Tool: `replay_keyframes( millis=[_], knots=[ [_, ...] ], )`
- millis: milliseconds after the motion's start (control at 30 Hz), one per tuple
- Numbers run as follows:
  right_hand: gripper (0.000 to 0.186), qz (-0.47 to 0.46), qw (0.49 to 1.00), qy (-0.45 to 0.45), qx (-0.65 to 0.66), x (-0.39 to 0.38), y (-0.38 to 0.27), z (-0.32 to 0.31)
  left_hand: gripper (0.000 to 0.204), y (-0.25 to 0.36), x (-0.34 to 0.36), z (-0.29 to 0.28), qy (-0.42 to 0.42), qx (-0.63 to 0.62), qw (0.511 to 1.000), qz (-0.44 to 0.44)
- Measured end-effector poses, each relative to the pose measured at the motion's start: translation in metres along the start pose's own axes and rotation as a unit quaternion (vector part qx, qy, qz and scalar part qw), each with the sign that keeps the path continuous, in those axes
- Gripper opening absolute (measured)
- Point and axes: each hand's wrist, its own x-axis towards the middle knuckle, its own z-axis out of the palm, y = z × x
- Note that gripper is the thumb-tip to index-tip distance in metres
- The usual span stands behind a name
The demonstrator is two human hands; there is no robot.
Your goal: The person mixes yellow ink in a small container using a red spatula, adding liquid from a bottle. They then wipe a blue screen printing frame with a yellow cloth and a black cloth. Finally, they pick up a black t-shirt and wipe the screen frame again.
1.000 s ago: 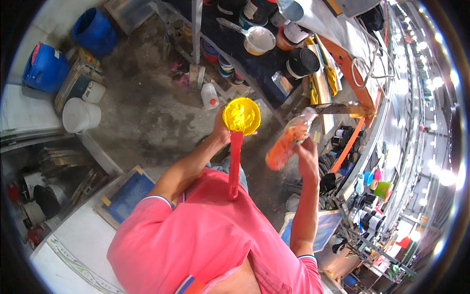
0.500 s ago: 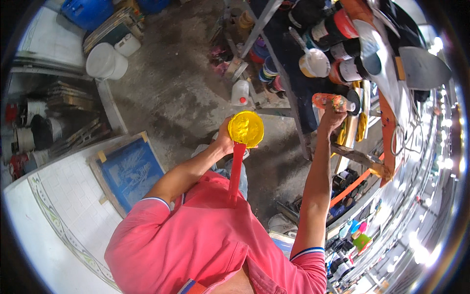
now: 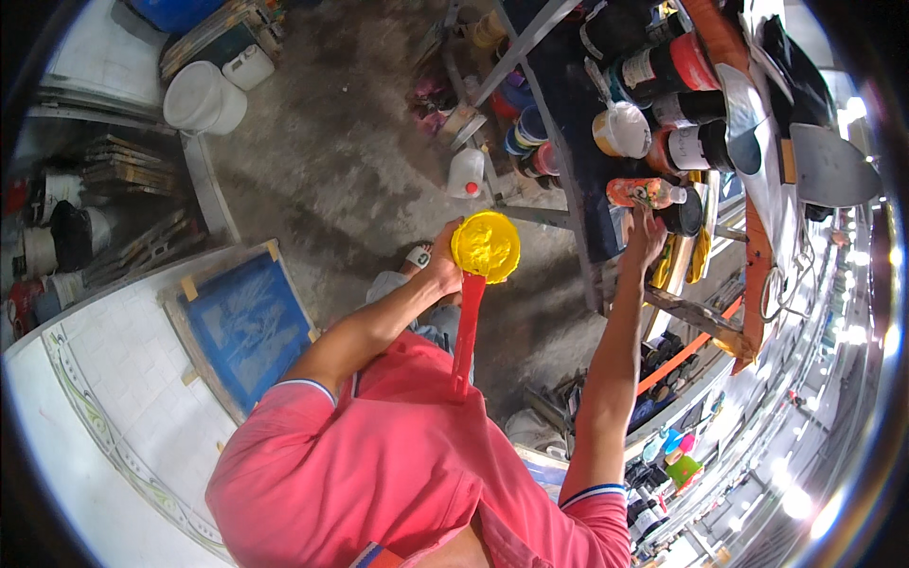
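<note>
My left hand (image 3: 443, 261) is closed round a small round tub (image 3: 513, 268) of thick yellow paint (image 3: 485, 244), held in front of my chest. A long flat red stick (image 3: 465, 331) leans out of the tub toward me; its lower end is hidden in the paint. Out to the right, my right hand (image 3: 647, 235) reaches to a clear bottle with an orange patterned label (image 3: 629, 192), lying on its side in view at the rack. The fingers are stretched out, their tips against the bottle. Beside its cap is a round black container (image 3: 684, 210).
Several paint jars (image 3: 696, 148) and a white tub with a brush (image 3: 621, 130) crowd the rack at right. A white jug (image 3: 466, 173) sits on the floor by the rack's leg. At left are a blue screen frame (image 3: 248, 327) and a white bucket (image 3: 204, 97).
My right hand's fingers have straightened from a tighter curl at the bottle. The bottle has shifted slightly left against the rack. My view has turned a little; the left hand still holds the tub.
</note>
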Motion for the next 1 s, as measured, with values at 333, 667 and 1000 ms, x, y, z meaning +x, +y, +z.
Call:
replay_keyframes(
  millis=[333, 667, 1000],
  knots=[
    [0.047, 0.52, 0.806, -0.227, 0.169, -0.294, -0.15, -0.034, 0.057, -0.002, 0.051, 0.003, 0.049, 0.008, 0.999, -0.004],
    [0.027, 0.468, 0.83, -0.291, -0.083, -0.294, -0.187, -0.146, 0.063, -0.077, 0.044, -0.006, 0.026, 0.111, 0.982, -0.153],
    [0.019, -0.161, 0.699, -0.265, -0.644, -0.348, -0.258, -0.247, 0.064, -0.168, -0.031, -0.013, -0.024, 0.111, 0.948, -0.297]
  ],
)
